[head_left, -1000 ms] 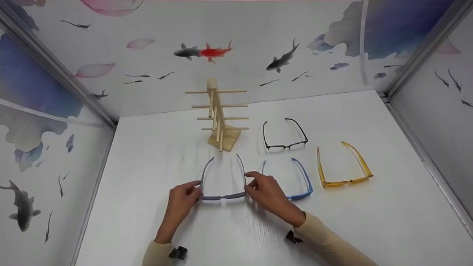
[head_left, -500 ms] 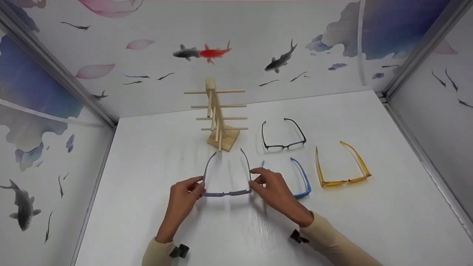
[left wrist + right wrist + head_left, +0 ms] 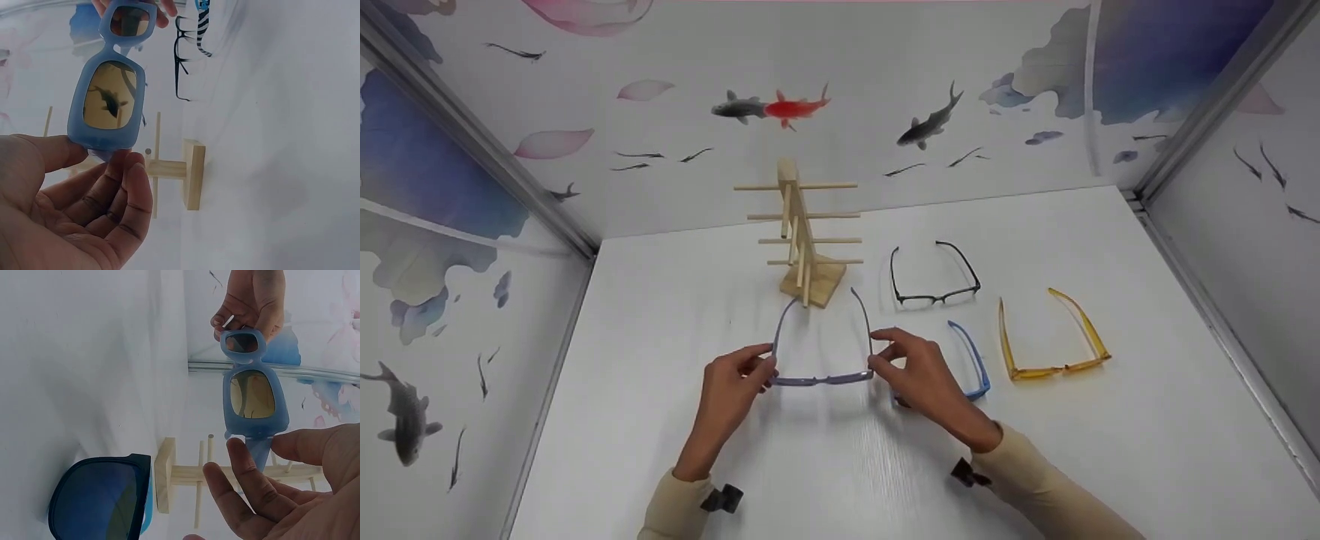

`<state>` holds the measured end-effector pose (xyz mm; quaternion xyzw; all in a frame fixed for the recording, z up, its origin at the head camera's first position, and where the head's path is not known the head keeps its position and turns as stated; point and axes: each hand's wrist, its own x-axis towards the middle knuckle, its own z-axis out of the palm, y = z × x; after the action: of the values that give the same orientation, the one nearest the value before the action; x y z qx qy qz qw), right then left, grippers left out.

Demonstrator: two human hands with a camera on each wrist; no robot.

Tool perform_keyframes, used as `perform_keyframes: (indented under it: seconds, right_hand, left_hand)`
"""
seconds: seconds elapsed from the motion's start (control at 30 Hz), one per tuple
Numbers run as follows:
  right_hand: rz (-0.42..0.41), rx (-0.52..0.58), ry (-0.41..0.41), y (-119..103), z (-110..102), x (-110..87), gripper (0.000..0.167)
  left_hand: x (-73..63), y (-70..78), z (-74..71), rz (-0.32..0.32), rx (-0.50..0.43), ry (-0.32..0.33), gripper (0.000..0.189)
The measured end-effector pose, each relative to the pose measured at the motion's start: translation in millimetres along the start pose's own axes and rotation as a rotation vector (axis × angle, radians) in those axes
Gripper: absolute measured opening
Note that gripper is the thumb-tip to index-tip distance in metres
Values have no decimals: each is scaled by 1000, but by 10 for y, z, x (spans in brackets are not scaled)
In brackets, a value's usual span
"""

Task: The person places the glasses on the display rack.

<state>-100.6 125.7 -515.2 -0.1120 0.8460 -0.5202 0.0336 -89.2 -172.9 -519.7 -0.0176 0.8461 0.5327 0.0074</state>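
Observation:
A pair of light blue-grey sunglasses (image 3: 821, 380) with brownish lenses is held in the middle, its temples pointing away toward the wooden rack. My left hand (image 3: 731, 386) pinches the left temple near the hinge between thumb and fingers. On the other side my right hand (image 3: 919, 375) pinches the right temple the same way. Both wrist views show the frame front (image 3: 138, 112) raised above the table. The wooden rack (image 3: 788, 172), an upright post with several pegs on a square base, stands just beyond the temple tips and holds no glasses.
Blue sunglasses (image 3: 976, 356) lie partly behind my right hand; their dark lens (image 3: 98, 495) looms in the right wrist view. Black-framed glasses (image 3: 976, 287) and yellow glasses (image 3: 1011, 345) rest farther right. Printed walls enclose the white table (image 3: 630, 337).
Both hands have carried the blue-grey sunglasses away from me, toward the rack, and slightly right. The temple tips now overlap the rack's base in the head view. Other glasses stay put.

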Motion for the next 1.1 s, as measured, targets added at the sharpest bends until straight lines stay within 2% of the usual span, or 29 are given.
perform_keyframes:
  seconds: [0.4,0.7,0.97,1.1]
  right_hand:
    - [25,54,24,4,33,143,37]
    - [75,85,17,36,71,274,39]
    - [85,71,-15,36,40,419,40]
    - [82,68,-41,44,8,513,42]
  left_hand:
    - [115,-7,6,20,-8,73,28]
    - [262,-79,1,53,-12,91,26]
    - [410,-65,-15,-4,-41,60,28]
    - [497,-57,-33,-9,-52,61,27]
